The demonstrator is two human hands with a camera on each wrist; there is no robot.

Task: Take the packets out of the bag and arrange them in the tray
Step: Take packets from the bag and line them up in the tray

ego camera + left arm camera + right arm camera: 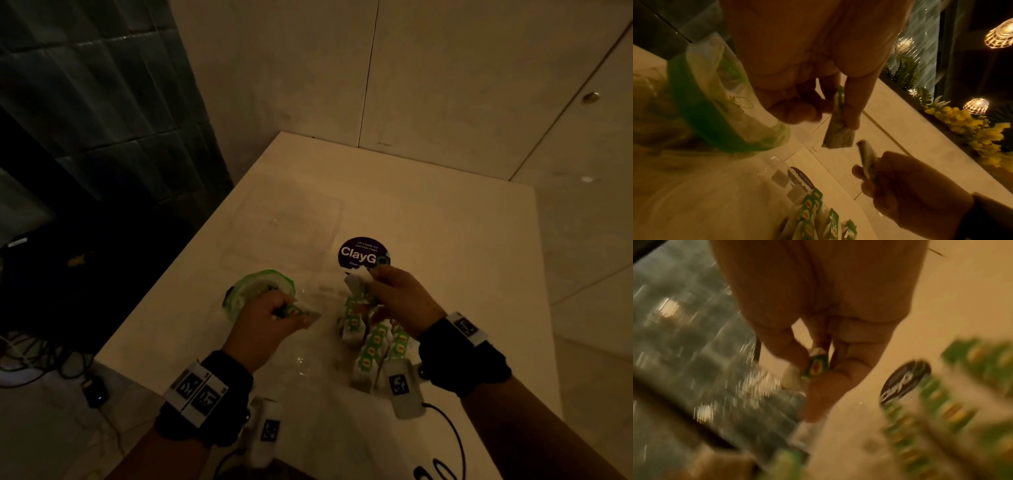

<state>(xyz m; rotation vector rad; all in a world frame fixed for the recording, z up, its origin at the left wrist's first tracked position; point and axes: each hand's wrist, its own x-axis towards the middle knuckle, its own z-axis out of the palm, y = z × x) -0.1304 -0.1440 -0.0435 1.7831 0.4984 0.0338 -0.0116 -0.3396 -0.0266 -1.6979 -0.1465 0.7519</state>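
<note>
The clear bag with a green rim (pixel 263 286) lies open on the white table just beyond my left hand (pixel 291 313). That hand pinches one small green-labelled packet (pixel 838 129) between thumb and fingers. My right hand (pixel 373 277) grips another packet (pixel 358 277), raised above the rows. Several packets (pixel 375 342) stand in rows inside a clear tray whose rim (pixel 772 160) is faint in this dim light. The right wrist view is blurred but shows my fingers (pixel 838 369) round a green packet (pixel 816 366).
A second clear plastic piece (pixel 284 222), tray or lid, lies further back. A round purple sticker (pixel 363 253) is on the table (pixel 445 222) beside it. The table's left edge drops to a dark floor with cables (pixel 41 356). Walls close in behind and at right.
</note>
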